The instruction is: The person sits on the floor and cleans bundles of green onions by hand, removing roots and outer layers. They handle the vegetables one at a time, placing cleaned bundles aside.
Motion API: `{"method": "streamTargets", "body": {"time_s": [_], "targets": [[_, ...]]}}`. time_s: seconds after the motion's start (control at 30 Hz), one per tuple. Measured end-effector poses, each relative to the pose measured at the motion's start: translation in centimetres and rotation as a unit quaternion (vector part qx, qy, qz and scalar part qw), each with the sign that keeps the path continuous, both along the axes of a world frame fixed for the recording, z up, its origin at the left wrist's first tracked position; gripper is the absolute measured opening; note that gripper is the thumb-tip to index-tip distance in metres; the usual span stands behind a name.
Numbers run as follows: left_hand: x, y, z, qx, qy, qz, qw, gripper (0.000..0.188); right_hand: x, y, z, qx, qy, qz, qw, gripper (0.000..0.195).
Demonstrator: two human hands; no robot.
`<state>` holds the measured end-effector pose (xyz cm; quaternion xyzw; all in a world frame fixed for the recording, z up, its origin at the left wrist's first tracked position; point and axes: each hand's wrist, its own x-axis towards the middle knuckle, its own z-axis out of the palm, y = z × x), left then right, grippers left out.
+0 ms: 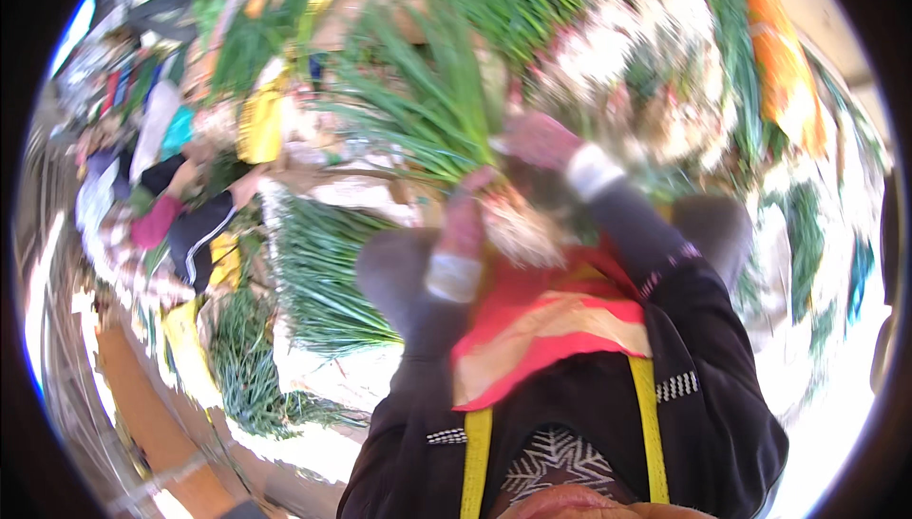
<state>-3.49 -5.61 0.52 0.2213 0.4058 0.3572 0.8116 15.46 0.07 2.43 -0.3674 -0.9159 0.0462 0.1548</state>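
A bunch of spring onions point(467, 109) is in front of me, its green leaves fanned up and to the left. Its pale, stringy roots point(524, 227) point down towards my lap. My left hand point(464, 213) is closed around the bunch near the white ends. Just above and to the right is my right hand point(543, 140), its fingertips close to the stems. Motion blur hides whether those fingers grip anything. Beyond them lies a large heap of spring onions point(605, 42), with white and reddish bulbs and bushy roots. A red and cream cloth point(548, 348) covers my lap.
Left of my knee, more spring onions point(335, 273) lie in a row on white sheeting. Loose green leaves point(249, 362) are heaped farther left. Another person's dark sleeve point(199, 234) reaches in there, near a yellow bag point(260, 124). An orange wrapped bundle point(780, 56) is at the right.
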Motion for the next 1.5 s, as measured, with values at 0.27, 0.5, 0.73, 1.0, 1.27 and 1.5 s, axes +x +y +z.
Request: {"method": "streamTargets", "body": {"time_s": [0.27, 0.5, 0.73, 1.0, 1.27, 1.5], "targets": [[3.0, -1.4, 4.1, 0.049, 0.008, 0.016, 0.999, 0.027, 0.6, -0.7, 3.8, -0.189, -0.157, -0.088, 0.965, 0.024], [5.5, -1.6, 2.6, 0.002, -0.111, 0.090, 0.990, 0.019, 1.2, -0.5, 4.4, -0.230, -0.129, -0.161, 0.951, 0.027], [4.6, -1.8, 3.3, 0.034, -0.102, 0.062, 0.992, 0.020, 1.3, -2.3, 4.5, -0.185, 0.042, -0.172, 0.967, 0.023], [3.9, -1.8, 1.5, 0.086, -0.167, 0.143, 0.972, 0.022, 2.2, -5.4, 7.7, -0.245, 0.477, -0.102, 0.838, 0.012], [3.0, -1.9, 4.8, 0.106, -0.259, 0.000, 0.960, 0.037, 6.9, -5.6, 5.8, -0.270, 0.051, -0.229, 0.934, 0.031], [3.5, -1.0, 0.2, 0.073, -0.312, -0.113, 0.941, 0.038, 1.9, -6.7, 6.1, -0.474, 0.428, -0.153, 0.754, 0.024]]}}
